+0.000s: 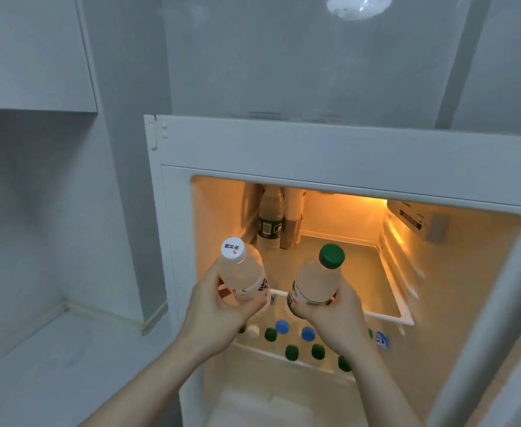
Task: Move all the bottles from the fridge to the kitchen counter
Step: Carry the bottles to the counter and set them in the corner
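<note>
The left hand [219, 306] grips a white-capped bottle [242, 274], the right hand [334, 312] a green-capped bottle [317, 277], both upright; the surface [52, 349] lies left, nearer the left hand.

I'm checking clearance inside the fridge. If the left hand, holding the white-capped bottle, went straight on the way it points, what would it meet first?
Probably the green-label bottle standing at the shelf's back left corner. The left hand with its white-capped bottle aims up and inward toward it; nothing shows between, though depth is hard to judge.
</note>
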Motion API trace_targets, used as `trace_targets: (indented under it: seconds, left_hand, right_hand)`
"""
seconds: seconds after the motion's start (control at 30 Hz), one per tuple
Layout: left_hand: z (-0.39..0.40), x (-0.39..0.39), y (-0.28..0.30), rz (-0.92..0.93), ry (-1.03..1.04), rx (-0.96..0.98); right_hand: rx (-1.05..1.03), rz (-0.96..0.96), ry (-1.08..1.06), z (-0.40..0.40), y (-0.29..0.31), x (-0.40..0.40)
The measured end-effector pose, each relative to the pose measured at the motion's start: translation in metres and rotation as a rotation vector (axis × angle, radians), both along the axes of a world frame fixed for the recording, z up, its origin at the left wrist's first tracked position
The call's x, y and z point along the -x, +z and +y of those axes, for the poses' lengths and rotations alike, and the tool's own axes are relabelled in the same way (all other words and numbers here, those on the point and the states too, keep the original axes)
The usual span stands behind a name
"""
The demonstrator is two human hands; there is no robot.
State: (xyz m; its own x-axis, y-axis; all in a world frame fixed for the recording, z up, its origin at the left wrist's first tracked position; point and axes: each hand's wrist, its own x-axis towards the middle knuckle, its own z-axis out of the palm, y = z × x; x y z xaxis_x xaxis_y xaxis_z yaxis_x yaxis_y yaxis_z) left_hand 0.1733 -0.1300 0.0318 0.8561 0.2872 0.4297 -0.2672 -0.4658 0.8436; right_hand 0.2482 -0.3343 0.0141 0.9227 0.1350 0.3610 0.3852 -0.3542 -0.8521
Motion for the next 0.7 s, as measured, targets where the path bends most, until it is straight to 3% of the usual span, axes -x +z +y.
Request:
trace_targets:
  seconds: [0.4,0.7]
  left_hand:
    - [0.093,0.233,-0.047,0.186,0.441,0.033]
    - [0.122,0.453,-0.068,0.269,0.854,0.136]
  right_hand:
    - [0.070,0.158,0.573,0.128,-0.027,0.124]
    - [0.187,0.274,0.960,0.239,-0.044,0.297]
